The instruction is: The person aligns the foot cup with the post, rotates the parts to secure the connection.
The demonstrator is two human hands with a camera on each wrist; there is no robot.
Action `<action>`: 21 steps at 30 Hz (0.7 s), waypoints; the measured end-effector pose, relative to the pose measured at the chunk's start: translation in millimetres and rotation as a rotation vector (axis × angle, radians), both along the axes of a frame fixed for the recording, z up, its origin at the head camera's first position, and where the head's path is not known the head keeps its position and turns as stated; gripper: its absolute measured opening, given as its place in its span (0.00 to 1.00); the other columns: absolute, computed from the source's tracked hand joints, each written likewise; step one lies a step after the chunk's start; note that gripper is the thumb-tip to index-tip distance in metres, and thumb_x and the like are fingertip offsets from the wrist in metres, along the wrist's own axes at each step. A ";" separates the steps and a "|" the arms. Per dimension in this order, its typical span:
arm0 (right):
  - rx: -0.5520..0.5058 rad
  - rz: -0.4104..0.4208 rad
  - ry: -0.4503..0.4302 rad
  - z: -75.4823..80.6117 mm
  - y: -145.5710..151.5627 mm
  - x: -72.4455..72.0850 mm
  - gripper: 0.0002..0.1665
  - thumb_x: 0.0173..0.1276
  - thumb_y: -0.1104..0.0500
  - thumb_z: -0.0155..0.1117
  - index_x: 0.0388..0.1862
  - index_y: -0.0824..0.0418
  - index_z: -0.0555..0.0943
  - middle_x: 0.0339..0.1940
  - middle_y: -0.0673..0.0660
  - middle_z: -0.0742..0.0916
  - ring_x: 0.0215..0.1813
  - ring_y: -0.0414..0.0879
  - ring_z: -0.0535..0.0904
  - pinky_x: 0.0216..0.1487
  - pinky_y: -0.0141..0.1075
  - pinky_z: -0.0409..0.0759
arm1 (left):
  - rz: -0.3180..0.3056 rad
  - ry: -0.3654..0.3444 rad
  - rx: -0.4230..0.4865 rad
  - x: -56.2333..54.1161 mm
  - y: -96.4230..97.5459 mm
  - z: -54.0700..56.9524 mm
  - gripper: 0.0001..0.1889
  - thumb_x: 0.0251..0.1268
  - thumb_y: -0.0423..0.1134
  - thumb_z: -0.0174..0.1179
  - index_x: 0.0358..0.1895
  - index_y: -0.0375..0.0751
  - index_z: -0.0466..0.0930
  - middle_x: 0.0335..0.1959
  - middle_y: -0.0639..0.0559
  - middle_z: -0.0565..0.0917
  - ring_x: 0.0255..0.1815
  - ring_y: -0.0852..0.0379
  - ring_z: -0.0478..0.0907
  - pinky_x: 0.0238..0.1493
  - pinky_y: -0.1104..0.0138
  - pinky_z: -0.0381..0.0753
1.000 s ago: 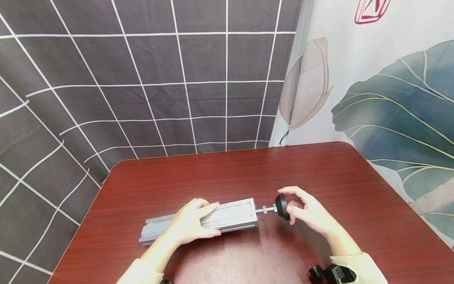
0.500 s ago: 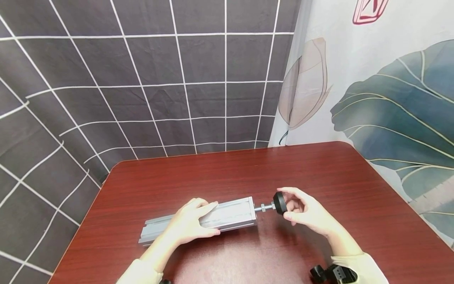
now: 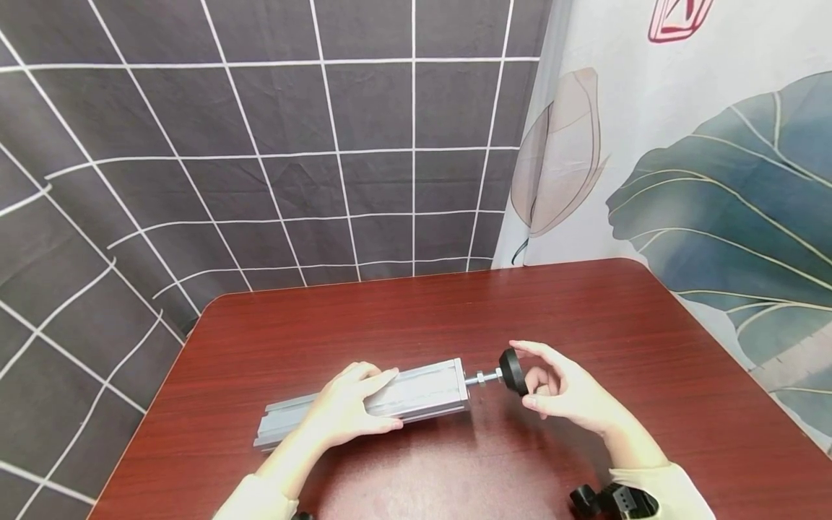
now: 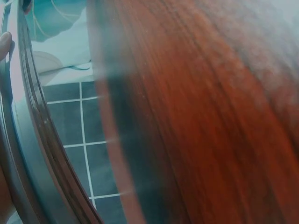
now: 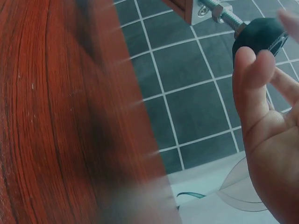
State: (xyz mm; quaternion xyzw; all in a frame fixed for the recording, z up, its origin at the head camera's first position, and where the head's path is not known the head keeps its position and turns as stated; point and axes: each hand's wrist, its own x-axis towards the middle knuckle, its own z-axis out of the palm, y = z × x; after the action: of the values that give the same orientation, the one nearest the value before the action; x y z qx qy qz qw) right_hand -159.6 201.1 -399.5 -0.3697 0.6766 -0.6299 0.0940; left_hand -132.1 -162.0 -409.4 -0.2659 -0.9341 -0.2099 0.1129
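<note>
My left hand (image 3: 347, 408) grips a silver aluminium profile (image 3: 425, 388) from above, fingers over the far side and thumb along the near side. In the left wrist view the profile (image 4: 28, 116) runs down the left edge. From its right end sticks a threaded rod (image 3: 482, 378) with nuts on it, ending in a black levelling foot (image 3: 512, 372). My right hand (image 3: 568, 386) holds the foot by its rim, index finger at the top and thumb below. Up close in the right wrist view, the fingertips lie against the black foot (image 5: 257, 39).
The reddish-brown wooden table (image 3: 364, 318) has rounded far corners. Behind it hangs a dark grey cloth (image 3: 377, 115) with a white grid. To the right is a white curtain (image 3: 585, 180) with leaf prints. A black wrist device (image 3: 614, 500) sits on the right forearm.
The profile's right end and the foot have shifted slightly left and away from me. My right fingers have changed their position around the foot's rim. The left hand keeps its grip.
</note>
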 end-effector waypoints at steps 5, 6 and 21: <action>0.047 -0.057 0.022 0.0 -0.3 0.4 0.37 0.56 0.78 0.60 0.66 0.68 0.62 0.26 0.55 0.77 0.16 0.47 0.71 0.17 0.40 0.72 | 0.003 -0.009 -0.005 0.3 0.2 0.6 0.36 0.41 0.63 0.69 0.57 0.51 0.79 0.41 0.60 0.74 0.44 0.61 0.71 0.45 0.63 0.73; 0.049 -0.071 0.022 -0.3 -0.6 0.4 0.35 0.57 0.78 0.60 0.64 0.68 0.64 0.28 0.55 0.78 0.18 0.46 0.72 0.17 0.39 0.73 | 0.002 -0.010 -0.007 0.5 0.4 0.6 0.36 0.41 0.63 0.69 0.57 0.51 0.79 0.41 0.60 0.74 0.44 0.61 0.71 0.45 0.63 0.73; -0.033 -0.028 -0.013 -1.3 -2.6 0.6 0.43 0.55 0.80 0.59 0.69 0.65 0.59 0.32 0.54 0.79 0.21 0.44 0.75 0.20 0.37 0.73 | 0.009 -0.012 -0.009 1.3 0.8 1.4 0.36 0.40 0.62 0.70 0.57 0.51 0.79 0.41 0.60 0.74 0.44 0.61 0.72 0.45 0.64 0.73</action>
State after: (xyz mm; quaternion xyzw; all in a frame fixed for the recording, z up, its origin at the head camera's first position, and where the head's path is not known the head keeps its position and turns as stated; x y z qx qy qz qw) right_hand -159.0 198.5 -400.8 -0.3575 0.6704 -0.6448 0.0834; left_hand -130.8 -161.2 -408.0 -0.2610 -0.9368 -0.2068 0.1071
